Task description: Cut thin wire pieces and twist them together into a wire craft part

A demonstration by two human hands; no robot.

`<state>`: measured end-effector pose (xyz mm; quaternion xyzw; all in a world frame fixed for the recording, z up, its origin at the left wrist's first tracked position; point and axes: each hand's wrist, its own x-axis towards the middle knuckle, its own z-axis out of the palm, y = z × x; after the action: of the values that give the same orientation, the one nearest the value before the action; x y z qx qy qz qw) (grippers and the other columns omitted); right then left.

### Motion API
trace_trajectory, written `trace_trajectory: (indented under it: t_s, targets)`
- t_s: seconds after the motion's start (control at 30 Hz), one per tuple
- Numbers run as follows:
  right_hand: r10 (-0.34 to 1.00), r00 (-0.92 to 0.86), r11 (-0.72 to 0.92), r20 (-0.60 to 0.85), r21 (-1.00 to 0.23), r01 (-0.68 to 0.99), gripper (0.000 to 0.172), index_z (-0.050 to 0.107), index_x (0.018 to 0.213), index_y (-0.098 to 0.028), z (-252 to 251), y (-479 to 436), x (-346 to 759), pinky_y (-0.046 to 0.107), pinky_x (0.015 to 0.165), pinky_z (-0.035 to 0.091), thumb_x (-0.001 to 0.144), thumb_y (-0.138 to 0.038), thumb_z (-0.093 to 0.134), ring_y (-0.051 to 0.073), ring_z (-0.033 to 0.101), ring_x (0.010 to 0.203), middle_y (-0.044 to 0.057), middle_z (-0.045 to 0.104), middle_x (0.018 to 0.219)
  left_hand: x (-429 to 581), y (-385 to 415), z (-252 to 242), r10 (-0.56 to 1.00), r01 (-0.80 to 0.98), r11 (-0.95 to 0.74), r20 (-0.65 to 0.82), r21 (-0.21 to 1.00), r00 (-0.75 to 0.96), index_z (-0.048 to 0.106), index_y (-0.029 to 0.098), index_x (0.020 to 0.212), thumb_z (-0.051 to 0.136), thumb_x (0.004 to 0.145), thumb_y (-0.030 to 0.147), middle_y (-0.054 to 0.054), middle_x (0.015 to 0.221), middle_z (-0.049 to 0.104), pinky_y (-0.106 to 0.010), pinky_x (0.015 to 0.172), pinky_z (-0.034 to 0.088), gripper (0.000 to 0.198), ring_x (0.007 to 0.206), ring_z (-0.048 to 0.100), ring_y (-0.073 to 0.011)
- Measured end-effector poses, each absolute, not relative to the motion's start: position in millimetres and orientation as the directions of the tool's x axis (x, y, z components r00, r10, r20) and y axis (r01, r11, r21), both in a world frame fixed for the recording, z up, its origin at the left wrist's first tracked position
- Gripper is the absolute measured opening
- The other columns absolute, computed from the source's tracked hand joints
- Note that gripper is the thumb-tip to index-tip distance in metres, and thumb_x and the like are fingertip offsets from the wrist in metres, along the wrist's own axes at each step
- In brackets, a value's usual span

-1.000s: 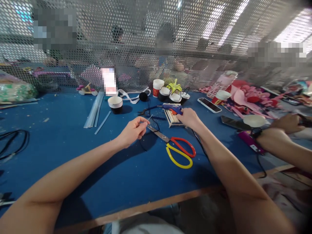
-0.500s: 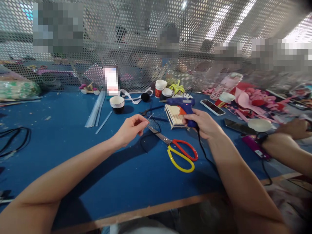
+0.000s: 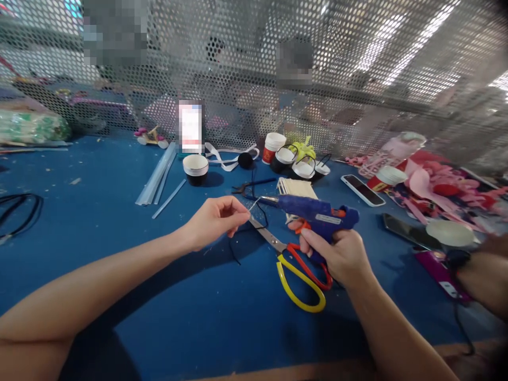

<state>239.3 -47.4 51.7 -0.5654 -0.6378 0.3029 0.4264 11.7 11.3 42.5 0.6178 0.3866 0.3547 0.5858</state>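
At the far left corner of the blue table [image 3: 170,323], a clear bag of green and white contents [image 3: 34,127] is seen; a black cord [image 3: 19,200] is looped by the left edge. Translucent sticks [image 3: 157,177] are laid toward the far edge, beside a black-and-white cup [image 3: 196,170]. Over the table's middle, a thin pale strand [image 3: 255,204] is pinched between thumb and forefinger of the left hand [image 3: 220,219]. Scissors [image 3: 273,242] are laid with blades pointed toward those fingertips; pliers [image 3: 256,184] are placed farther back. A blue glue gun [image 3: 305,208] is gripped by the right hand [image 3: 343,254], its nozzle aimed at the strand's tip; whether they touch cannot be told. Near the right edge, a co-worker's arm [image 3: 486,278] is partly shown.
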Motion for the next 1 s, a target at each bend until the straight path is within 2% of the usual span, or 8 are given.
trace_trajectory:
  t_s: [0.23,0.43,0.87,1.0]
  targets:
    - [0.981,0.068,0.129,0.18,-0.88,0.457,0.016,0.065,0.071,-0.019,47.0,-48.7,233.6,0.025,0.047,0.045,0.074,-0.033,0.06,0.012,0.052,0.045,-0.001,0.054,0.047,10.9,11.4,40.8,0.886,0.074,0.023,-0.054,0.997,0.46,0.052,0.013,0.073,0.06,0.075,0.027,0.005,0.051,0.05,-0.02,0.047,0.038,0.016,0.045,0.047,-0.0056]
    - [0.977,0.071,0.149,0.203,-0.876,0.459,0.015,0.065,0.072,-0.019,41.1,-48.0,235.7,0.027,0.044,0.045,0.072,-0.033,0.063,0.013,0.052,0.042,0.0,0.058,0.05,11.5,9.9,41.8,0.881,0.03,0.031,-0.042,0.999,0.472,0.052,0.013,0.073,0.06,0.074,0.026,0.005,0.049,0.051,-0.019,0.046,0.038,0.015,0.044,0.046,-0.0055]
    - [0.975,0.067,0.14,0.213,-0.819,0.556,0.019,0.064,0.071,-0.017,41.3,-47.1,239.1,0.024,0.044,0.047,0.074,-0.035,0.06,0.013,0.054,0.043,-0.001,0.055,0.046,11.9,8.2,42.2,0.876,0.04,0.026,-0.042,0.999,0.481,0.051,0.014,0.073,0.06,0.075,0.027,0.005,0.05,0.051,-0.02,0.046,0.039,0.016,0.043,0.047,-0.0058]
    - [0.968,0.087,0.15,0.233,-0.827,0.542,0.019,0.063,0.071,-0.017,40.7,-48.1,237.3,0.025,0.043,0.047,0.073,-0.035,0.061,0.013,0.054,0.042,-0.001,0.055,0.045,12.0,8.0,42.5,0.876,0.045,0.031,-0.049,0.999,0.48,0.051,0.014,0.073,0.06,0.074,0.028,0.005,0.049,0.051,-0.02,0.046,0.039,0.016,0.043,0.047,-0.0059]
